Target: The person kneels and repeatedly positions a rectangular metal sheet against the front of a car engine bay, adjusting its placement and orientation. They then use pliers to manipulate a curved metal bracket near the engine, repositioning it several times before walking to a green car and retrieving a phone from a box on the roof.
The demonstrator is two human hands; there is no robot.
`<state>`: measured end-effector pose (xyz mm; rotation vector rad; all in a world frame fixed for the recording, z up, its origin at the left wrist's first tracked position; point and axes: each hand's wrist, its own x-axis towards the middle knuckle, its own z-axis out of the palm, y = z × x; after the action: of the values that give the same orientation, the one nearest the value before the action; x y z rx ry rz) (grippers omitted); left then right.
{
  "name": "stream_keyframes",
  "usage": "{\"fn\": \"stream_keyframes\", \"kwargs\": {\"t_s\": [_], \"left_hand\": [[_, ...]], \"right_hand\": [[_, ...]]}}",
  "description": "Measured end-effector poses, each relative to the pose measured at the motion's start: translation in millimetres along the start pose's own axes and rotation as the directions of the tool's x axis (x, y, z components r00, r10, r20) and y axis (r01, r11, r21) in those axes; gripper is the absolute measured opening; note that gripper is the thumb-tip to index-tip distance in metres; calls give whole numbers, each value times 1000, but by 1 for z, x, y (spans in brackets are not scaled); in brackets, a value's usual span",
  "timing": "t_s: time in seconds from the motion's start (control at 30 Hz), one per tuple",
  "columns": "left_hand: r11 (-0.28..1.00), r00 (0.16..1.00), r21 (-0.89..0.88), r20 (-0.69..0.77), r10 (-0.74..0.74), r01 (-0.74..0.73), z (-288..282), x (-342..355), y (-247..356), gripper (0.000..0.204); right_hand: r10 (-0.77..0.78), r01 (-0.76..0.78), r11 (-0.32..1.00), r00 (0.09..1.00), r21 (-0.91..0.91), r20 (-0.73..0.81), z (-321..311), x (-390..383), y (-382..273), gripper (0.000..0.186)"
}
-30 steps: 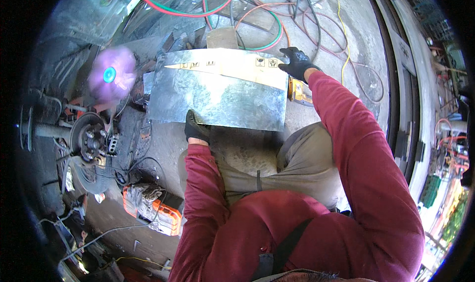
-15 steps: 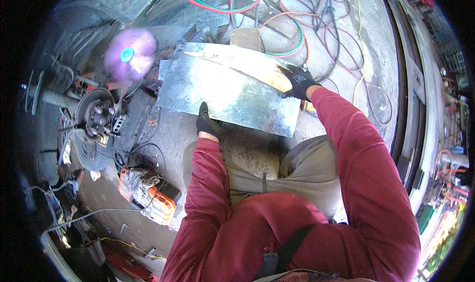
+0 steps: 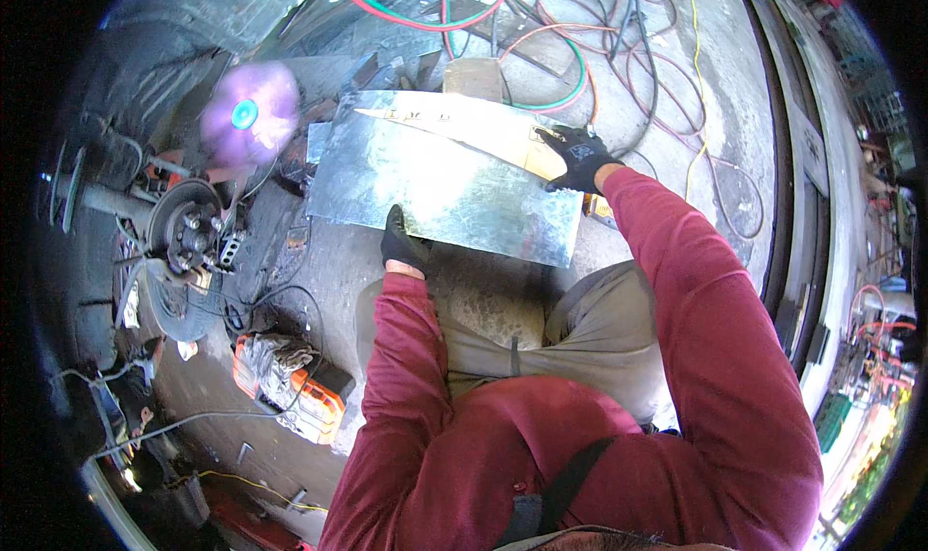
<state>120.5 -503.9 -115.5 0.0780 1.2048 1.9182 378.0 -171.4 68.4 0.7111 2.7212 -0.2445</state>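
Observation:
A shiny sheet of bare metal (image 3: 435, 188) is held tilted in front of my knees. My left hand (image 3: 404, 245), in a black glove, grips its near edge with the thumb on top; the other fingers are hidden beneath. Across the upper part of the sheet lies a long, pale-yellow wedge of cardboard (image 3: 483, 143) with dark print, its narrow tip toward the left. At the wide right end my right hand (image 3: 585, 159), also gloved in black, holds the cardboard against the sheet between thumb and fingers.
Red and green hoses (image 3: 580, 77) coil over the concrete beyond the sheet. On the left are a purple fan (image 3: 246, 113) with blurred blades and a wheel hub with a brake disc (image 3: 184, 224). An orange case (image 3: 314, 406) sits near my left elbow. Metal rails (image 3: 788, 193) run along the right.
The far edge of the sheet has dipped slightly toward me, and the cardboard with it. Both hands keep nearly the same places and holds.

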Motion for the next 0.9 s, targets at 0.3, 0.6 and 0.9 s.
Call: {"fn": "stream_keyframes", "kwargs": {"t_s": [0.3, 0.6, 0.9], "left_hand": [[903, 954, -358, -94, -286, 235, 41, -11, 30, 46], [901, 942, -381, -168, -291, 210, 47, -12, 31, 44], [971, 957, -197, -227, -180, 136, 46, -13, 23, 42]], "right_hand": [[-13, 13, 999, 1000, 33, 4, 15, 6, 10, 118], [-22, 22, 1000, 1000, -5, 0, 2, 0, 1, 118], [-24, 24, 999, 1000, 25, -5, 7, 3, 6, 114]]}}
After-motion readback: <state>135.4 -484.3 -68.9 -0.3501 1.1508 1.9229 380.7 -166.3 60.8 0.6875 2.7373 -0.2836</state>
